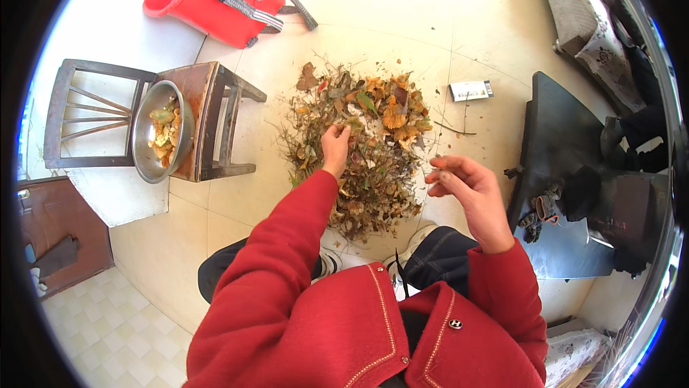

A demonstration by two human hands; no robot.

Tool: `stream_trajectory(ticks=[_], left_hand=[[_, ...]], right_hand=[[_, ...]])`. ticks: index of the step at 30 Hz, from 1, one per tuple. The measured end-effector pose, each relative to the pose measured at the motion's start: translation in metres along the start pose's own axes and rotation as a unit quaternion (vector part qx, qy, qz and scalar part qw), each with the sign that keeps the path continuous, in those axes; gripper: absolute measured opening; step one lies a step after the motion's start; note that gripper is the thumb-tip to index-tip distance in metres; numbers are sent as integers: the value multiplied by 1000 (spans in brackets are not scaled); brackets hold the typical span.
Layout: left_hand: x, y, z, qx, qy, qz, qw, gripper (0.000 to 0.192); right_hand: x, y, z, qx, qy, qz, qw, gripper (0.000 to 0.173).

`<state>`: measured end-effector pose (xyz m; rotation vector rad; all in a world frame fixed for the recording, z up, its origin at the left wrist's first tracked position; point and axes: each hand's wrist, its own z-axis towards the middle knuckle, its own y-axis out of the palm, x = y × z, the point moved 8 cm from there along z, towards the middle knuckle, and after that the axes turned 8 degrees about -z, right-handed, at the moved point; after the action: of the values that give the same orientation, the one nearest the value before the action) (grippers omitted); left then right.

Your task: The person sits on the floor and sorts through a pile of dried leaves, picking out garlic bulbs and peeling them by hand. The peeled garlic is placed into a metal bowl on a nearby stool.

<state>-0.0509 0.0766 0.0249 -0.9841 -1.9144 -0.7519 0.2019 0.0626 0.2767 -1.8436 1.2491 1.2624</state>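
Observation:
A heap of dry leaves, pine needles and twigs (371, 173) lies on the floor before me, with orange, gilled mushrooms (394, 113) among its upper right part. My left hand (336, 150) reaches over the heap, thumb and forefinger pinching a small yellow-green piece (353, 124), either mushroom or leaf. Right of the heap, my right hand (473, 194) hovers with half-curled fingers apart; dark dirt marks its fingertips. On a wooden chair (207, 113) to the left, a steel bowl (188, 135) holds several yellow-orange mushroom pieces (164, 132).
A red basket with grey straps (226, 6) lies at the upper left. Beyond the heap's right side are a white box bearing writing (471, 91) and a thin twig (455, 129). A black table (560, 119) with dark gloves (541, 213) on it stands at right.

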Motion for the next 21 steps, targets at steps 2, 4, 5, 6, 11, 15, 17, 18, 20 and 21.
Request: stream_trajectory(ticks=[2,4,5,6,11,15,17,18,20,21], left_hand=[[40,23,-35,-27,43,-60,997,19],[78,47,-75,-61,79,-120,988,21],[100,58,-95,-93,118,-161,975,25],[118,66,-112,-105,136,-157,972,31],[181,83,-185,-168,232,-111,952,41],[203,82,-212,-177,267,-12,947,33],[222,84,-228,-167,385,118,900,24],[223,81,-230,-155,380,119,904,21],[228,82,-236,-152,414,153,884,21],[228,82,-236,-152,405,146,890,20]], right_hand=[[3,5,7,5,-18,-20,1000,24],[4,8,11,23,-37,-54,998,27],[3,10,11,37,-46,-77,995,30],[1,11,11,50,-55,-100,992,32],[-17,28,3,44,-128,-25,991,31],[-25,35,0,53,-171,-31,983,19],[-26,38,-2,48,-184,-39,981,18],[-28,39,-4,42,-202,-24,978,18],[-29,40,-5,50,-208,-28,976,18],[-32,41,-8,44,-225,-26,973,18]])
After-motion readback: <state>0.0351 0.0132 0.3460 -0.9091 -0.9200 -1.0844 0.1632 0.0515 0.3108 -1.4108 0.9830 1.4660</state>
